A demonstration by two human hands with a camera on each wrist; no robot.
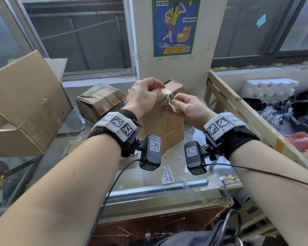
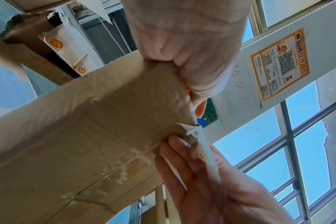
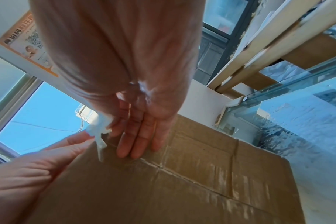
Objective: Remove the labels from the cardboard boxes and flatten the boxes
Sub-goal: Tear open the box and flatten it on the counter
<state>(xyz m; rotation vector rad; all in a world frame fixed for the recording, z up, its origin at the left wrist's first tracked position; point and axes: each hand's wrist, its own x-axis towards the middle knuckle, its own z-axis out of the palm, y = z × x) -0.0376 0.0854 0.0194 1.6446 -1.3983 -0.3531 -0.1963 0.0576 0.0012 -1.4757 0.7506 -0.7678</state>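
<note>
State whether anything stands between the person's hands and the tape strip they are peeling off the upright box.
Nothing visible does. The right hand pinches the tape strip directly, while the left hand grips the cardboard box at its top.

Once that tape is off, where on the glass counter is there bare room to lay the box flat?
The glass counter looks freest at its near-left part, between the big open carton and the stuck label scraps. Behind, the bundle of flattened boxes crowds the back. To the right, the wooden frame hems in the upright box.
</note>
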